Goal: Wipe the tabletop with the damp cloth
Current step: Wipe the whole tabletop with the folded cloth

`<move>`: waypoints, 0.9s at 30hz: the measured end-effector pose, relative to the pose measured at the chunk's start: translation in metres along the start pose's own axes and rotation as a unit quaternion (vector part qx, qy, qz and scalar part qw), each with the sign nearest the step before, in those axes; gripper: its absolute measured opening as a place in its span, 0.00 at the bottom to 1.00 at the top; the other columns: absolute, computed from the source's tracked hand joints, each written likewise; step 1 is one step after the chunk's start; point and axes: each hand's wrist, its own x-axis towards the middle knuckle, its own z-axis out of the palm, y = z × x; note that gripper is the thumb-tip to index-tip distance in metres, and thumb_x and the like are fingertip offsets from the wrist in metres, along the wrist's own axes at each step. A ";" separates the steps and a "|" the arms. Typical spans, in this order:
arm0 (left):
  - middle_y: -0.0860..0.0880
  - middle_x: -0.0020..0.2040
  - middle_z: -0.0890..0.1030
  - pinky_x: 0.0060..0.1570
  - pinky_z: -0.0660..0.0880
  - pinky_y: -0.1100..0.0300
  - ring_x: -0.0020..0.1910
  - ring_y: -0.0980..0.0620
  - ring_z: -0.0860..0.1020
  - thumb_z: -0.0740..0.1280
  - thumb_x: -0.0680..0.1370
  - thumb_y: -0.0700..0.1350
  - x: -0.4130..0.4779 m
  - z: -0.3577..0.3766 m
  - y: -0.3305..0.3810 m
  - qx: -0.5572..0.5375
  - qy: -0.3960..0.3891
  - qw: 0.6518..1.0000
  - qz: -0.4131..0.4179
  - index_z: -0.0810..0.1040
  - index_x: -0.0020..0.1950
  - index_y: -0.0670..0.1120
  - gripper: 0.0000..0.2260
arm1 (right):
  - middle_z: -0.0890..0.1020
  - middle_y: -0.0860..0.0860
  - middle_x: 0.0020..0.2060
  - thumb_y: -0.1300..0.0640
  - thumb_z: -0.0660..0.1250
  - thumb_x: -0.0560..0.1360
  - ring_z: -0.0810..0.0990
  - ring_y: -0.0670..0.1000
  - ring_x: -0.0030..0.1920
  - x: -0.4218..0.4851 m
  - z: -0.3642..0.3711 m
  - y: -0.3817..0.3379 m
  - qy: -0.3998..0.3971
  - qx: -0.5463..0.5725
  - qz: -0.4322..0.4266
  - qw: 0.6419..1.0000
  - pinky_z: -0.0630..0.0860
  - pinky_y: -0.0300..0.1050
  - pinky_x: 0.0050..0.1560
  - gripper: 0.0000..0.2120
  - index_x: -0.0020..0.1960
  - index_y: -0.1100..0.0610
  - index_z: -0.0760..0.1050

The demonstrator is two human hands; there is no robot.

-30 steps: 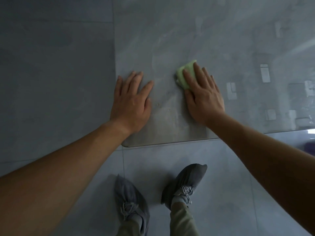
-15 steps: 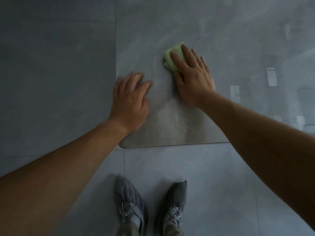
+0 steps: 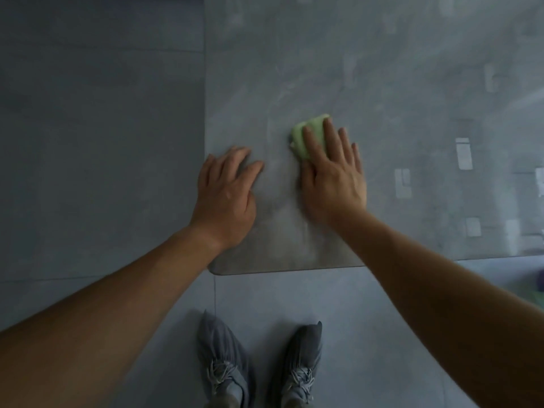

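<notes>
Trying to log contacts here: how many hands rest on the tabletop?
2. The left hand rests near the near-left corner; the right hand lies beside it, to its right, pressing the green cloth onto the tabletop. None seems hidden.

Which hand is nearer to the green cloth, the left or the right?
Right. The right hand presses flat on the green cloth; the left hand rests on the tabletop to the cloth's left, not touching it.
</notes>
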 end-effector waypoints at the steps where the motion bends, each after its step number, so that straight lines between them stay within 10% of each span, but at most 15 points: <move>1: 0.43 0.70 0.71 0.70 0.59 0.42 0.69 0.42 0.67 0.60 0.73 0.42 0.001 -0.003 0.000 0.006 -0.004 1.000 0.000 0.75 0.66 0.47 0.21 | 0.52 0.51 0.81 0.47 0.54 0.81 0.51 0.59 0.80 0.015 -0.006 0.010 0.004 0.003 0.024 1.000 0.47 0.54 0.80 0.27 0.80 0.42 0.56; 6: 0.45 0.67 0.71 0.64 0.58 0.49 0.66 0.42 0.68 0.61 0.73 0.43 0.015 -0.017 -0.003 0.029 -0.030 0.999 -0.001 0.75 0.62 0.49 0.18 | 0.49 0.52 0.82 0.46 0.52 0.82 0.48 0.58 0.81 0.027 -0.017 0.022 0.002 0.004 0.083 0.997 0.45 0.52 0.80 0.27 0.81 0.42 0.52; 12: 0.38 0.73 0.66 0.70 0.58 0.45 0.73 0.39 0.63 0.60 0.73 0.47 0.058 -0.018 -0.015 0.046 -0.043 0.998 -0.007 0.73 0.67 0.45 0.22 | 0.56 0.53 0.81 0.46 0.52 0.82 0.54 0.60 0.80 0.022 -0.008 0.013 -0.030 -0.031 -0.135 0.990 0.51 0.57 0.79 0.26 0.80 0.44 0.57; 19: 0.36 0.75 0.63 0.74 0.54 0.43 0.76 0.38 0.59 0.59 0.74 0.48 0.125 -0.016 -0.026 0.065 -0.048 0.996 -0.027 0.68 0.71 0.41 0.26 | 0.51 0.53 0.81 0.46 0.52 0.81 0.50 0.60 0.80 0.170 -0.026 0.019 0.012 0.005 0.025 1.000 0.47 0.56 0.79 0.27 0.80 0.43 0.54; 27: 0.38 0.78 0.59 0.75 0.53 0.43 0.78 0.40 0.56 0.55 0.74 0.51 0.211 -0.026 -0.032 0.096 -0.060 0.991 -0.076 0.64 0.74 0.41 0.29 | 0.56 0.53 0.81 0.47 0.52 0.82 0.55 0.59 0.80 0.167 -0.044 0.060 -0.066 -0.061 -0.263 0.961 0.51 0.59 0.79 0.26 0.80 0.44 0.57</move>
